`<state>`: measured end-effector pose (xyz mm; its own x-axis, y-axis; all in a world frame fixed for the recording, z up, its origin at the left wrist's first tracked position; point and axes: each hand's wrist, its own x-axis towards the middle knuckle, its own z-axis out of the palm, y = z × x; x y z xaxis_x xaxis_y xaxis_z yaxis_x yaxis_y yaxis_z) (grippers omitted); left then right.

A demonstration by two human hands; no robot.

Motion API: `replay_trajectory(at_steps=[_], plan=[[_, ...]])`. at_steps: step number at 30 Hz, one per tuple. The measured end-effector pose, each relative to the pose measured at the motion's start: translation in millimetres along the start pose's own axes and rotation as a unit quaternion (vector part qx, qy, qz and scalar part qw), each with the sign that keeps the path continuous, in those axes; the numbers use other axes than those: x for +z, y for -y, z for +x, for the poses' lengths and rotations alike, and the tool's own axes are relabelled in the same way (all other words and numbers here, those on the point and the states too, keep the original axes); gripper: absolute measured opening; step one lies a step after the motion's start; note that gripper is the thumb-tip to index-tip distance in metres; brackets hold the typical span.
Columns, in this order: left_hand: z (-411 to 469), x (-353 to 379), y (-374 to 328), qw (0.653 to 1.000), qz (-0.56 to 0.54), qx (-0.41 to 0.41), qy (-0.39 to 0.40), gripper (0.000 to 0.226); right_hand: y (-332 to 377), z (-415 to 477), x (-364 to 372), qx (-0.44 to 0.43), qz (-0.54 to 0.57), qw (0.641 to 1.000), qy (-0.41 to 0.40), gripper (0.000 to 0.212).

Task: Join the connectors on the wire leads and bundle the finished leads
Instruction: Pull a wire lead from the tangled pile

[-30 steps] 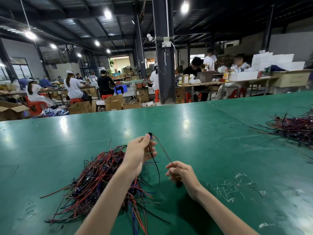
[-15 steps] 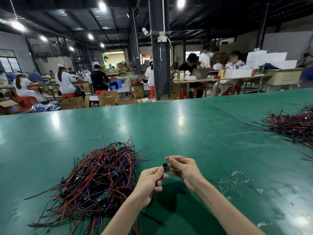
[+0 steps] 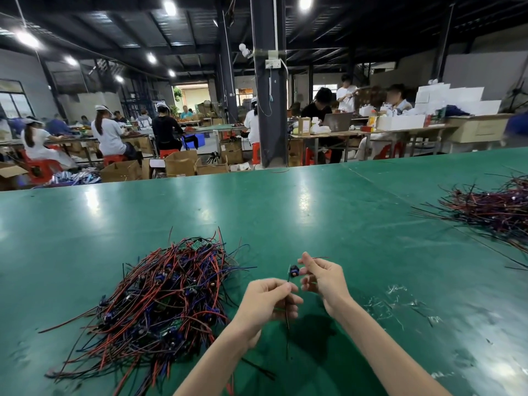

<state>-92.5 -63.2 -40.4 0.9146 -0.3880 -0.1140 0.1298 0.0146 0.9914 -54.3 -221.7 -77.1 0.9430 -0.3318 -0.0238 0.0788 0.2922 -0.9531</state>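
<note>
Both hands are raised over the green table, close together. My left hand pinches a thin dark wire lead that hangs down below it. My right hand pinches a small blue and black connector at the top of that lead, with a short wire end sticking out past its fingers. A loose pile of red, black and blue wire leads with small connectors lies on the table to the left of my hands.
A second heap of dark red and black leads lies at the table's right edge. Scraps of clear film are scattered right of my hands. Beyond the far edge stand cardboard boxes, a dark pillar and seated workers at other tables.
My left hand came down from holding the lead up high and met my right hand. The two now hold the connector and lead between them, slightly higher than half a second ago.
</note>
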Motion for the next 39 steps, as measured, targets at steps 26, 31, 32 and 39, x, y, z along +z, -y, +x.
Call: replay_trajectory(at_steps=[26, 31, 32, 39], plan=[[59.2, -130.8, -73.7, 0.729, 0.673, -0.033, -0.122, 0.013, -11.7, 4.5, -6.5, -0.02, -0.072, 0.997, 0.024, 0.042], [62.5, -153.5, -72.0, 0.747, 0.58, 0.092, -0.312, 0.026, -11.6, 3.7, -6.7, -0.026, -0.081, 0.996, 0.024, 0.041], [65.3, -157.9, -70.9, 0.734, 0.606, 0.066, -0.3, 0.027, -11.7, 3.8, -6.8, -0.026, -0.082, 0.996, 0.023, 0.041], [76.7, -158.5, -50.9, 0.688, 0.666, 0.013, -0.289, 0.025, -12.9, 6.6, -7.8, -0.022, -0.079, 0.996, 0.027, 0.039]])
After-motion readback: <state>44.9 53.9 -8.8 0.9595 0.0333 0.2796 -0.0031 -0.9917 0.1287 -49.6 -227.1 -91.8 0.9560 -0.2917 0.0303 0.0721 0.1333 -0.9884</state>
